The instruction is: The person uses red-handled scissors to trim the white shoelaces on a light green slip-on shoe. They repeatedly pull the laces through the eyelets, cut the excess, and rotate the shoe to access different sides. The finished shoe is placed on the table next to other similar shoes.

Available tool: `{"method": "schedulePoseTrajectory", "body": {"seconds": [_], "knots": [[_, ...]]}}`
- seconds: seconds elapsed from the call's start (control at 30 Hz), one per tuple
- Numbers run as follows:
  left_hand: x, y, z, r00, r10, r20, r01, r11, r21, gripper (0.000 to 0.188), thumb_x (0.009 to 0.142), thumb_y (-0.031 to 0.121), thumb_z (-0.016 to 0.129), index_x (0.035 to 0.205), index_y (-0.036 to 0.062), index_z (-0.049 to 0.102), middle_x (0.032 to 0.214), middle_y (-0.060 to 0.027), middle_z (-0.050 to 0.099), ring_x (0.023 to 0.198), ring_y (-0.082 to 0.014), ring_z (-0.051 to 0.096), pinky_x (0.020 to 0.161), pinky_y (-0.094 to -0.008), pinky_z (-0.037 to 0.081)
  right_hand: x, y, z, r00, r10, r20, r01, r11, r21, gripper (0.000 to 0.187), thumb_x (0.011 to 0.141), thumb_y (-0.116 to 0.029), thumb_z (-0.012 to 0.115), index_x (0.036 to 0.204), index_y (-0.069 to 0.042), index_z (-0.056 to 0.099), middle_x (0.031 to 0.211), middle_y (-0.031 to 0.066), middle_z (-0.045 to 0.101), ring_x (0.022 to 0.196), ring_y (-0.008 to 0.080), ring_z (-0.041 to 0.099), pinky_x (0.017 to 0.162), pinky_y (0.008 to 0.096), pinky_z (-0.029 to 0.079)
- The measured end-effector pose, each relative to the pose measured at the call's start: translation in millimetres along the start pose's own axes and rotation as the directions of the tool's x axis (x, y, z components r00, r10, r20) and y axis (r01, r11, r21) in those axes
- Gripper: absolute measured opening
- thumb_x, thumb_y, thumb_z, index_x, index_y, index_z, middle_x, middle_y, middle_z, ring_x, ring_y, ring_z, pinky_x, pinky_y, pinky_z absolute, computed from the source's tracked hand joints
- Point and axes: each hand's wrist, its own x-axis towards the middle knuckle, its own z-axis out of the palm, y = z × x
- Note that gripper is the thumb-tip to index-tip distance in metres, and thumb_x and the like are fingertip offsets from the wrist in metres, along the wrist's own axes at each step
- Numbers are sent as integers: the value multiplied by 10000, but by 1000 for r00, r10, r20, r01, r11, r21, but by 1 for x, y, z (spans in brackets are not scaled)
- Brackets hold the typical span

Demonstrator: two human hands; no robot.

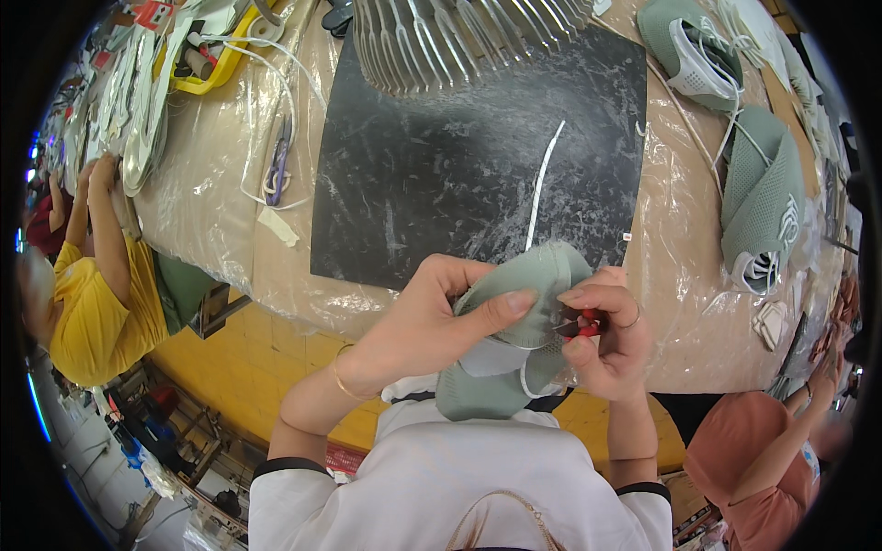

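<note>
A sage-green knit shoe upper [537, 275] is held close to my body, over the table's near edge. My left hand [436, 321] is closed on it, thumb pressed on its surface and fingers behind. My right hand [614, 344] pinches a small red-handled cutting tool [590, 326], seemingly thread snips, its dark tip against the upper's right side. The fingers cover much of the tool. A thin white cord hangs at the lower part of the upper. Just beyond the upper, a narrow white strip [544, 188] lies on the black mat [413, 184].
A ribbed metal rack [450, 46] stands at the mat's far edge. Purple-handled scissors [277, 170] and a yellow basket [197, 84] are on the left. Two more green uppers, one [689, 60] behind the other [761, 197], lie right. Co-workers sit at left [106, 308] and right [749, 455].
</note>
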Motion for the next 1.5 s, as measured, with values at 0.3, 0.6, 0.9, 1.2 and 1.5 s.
{"method": "schedulePoseTrajectory", "body": {"seconds": [0.3, 0.6, 0.9, 1.2, 1.5], "knots": [[-6, 5, -2, 999, 38, -3, -38, 996, 82, 256, 899, 212, 692, 971, -33, 710, 828, -31, 699, 742, -28, 571, 635, -216, 479, 8, -24, -5, 976, -212, 52, 200, 776, -598, 311, 747, -272, 787, 1020, -187, 665, 803, -61, 635, 649, 102, 551, 801, 368, 258], [-5, 4, -4, 1000, -10, -11, 9, 998, -68, 230, 882, 180, 699, 958, -36, 699, 841, -41, 701, 754, -49, 600, 645, -213, 486, 9, -23, -4, 971, -234, 42, 210, 760, -615, 293, 752, -270, 782, 1007, -180, 668, 770, -66, 620, 647, 97, 545, 798, 368, 254], [-5, 3, -5, 999, 10, 47, -8, 999, -44, 269, 910, 195, 679, 1026, -48, 690, 880, -45, 703, 794, -43, 591, 675, -215, 495, 11, -26, -4, 971, -234, 55, 217, 751, -623, 287, 744, -267, 784, 998, -194, 673, 768, -70, 607, 646, 91, 549, 788, 369, 261], [-5, 2, -3, 999, 7, 31, -5, 998, -67, 269, 907, 195, 685, 1022, -49, 691, 878, -46, 703, 793, -42, 592, 677, -215, 497, 10, -28, -4, 973, -227, 50, 208, 750, -628, 270, 751, -252, 779, 992, -192, 676, 766, -67, 605, 633, 91, 540, 771, 369, 258], [-4, 3, -4, 999, 24, 36, -24, 1000, 1, 255, 904, 185, 683, 1015, -45, 692, 854, -36, 696, 782, -41, 581, 671, -219, 492, 9, -36, -6, 979, -176, 104, 201, 736, -646, 333, 697, -156, 802, 994, -144, 652, 790, -7, 634, 643, 130, 538, 736, 347, 274]]}}
